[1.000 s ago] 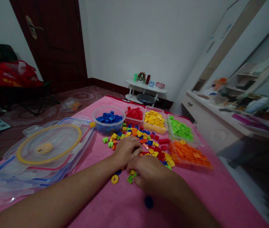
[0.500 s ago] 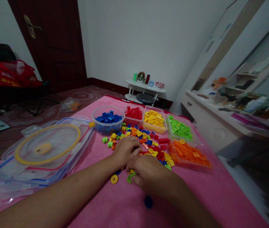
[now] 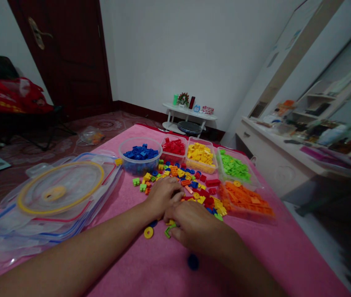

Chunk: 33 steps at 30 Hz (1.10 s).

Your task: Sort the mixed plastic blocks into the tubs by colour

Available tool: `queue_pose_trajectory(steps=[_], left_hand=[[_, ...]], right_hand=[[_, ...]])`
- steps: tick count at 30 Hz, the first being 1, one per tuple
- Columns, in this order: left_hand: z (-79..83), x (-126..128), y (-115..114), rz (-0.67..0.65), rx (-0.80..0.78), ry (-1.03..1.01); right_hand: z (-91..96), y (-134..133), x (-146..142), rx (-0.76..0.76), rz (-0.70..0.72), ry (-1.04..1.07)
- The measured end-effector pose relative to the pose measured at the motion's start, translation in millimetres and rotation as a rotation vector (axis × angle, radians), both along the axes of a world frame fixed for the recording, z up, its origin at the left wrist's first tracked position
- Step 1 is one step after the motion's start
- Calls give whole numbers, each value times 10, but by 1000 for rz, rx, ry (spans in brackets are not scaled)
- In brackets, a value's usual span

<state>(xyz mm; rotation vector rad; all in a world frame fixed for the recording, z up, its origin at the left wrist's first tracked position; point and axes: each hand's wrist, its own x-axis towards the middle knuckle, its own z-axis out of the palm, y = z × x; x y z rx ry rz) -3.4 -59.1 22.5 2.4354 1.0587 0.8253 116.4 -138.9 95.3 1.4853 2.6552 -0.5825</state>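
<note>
My left hand (image 3: pixel 164 194) rests over the near edge of a pile of mixed toy building bricks (image 3: pixel 185 182), its fingers bent inward. Right in front of it, my right hand (image 3: pixel 190 218) is curled with its fingertips hidden, and the two hands touch or overlap. Whatever either hand holds is out of sight. A green brick (image 3: pixel 168 232) lies by the right thumb, with a bit of yellow behind it. Closest to my left wrist is a yellow ring (image 3: pixel 148 232), a dark blue piece partly under the wrist. A dark blue round piece (image 3: pixel 193 261) sits below my right forearm.
Behind the pile stand a round tub of blue bricks (image 3: pixel 141 153) and boxes of red bricks (image 3: pixel 173 146), yellow bricks (image 3: pixel 200 153), green bricks (image 3: pixel 234 166) and orange bricks (image 3: pixel 246 199). Stacked clear lids (image 3: pixel 60 194) lie left on the pink cloth (image 3: pixel 126 268). A white dresser (image 3: pixel 274 152) stands right.
Both hands stay in almost the same place and pose. The whole view has shifted very slightly; no brick has visibly moved.
</note>
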Motion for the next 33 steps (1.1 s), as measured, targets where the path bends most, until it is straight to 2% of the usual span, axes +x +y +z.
queue_pose_trajectory(steps=[33], left_hand=[[-8,-1,-16,0,-19,-16]], right_hand=[[38,-17,-59,-20,-41,-71]])
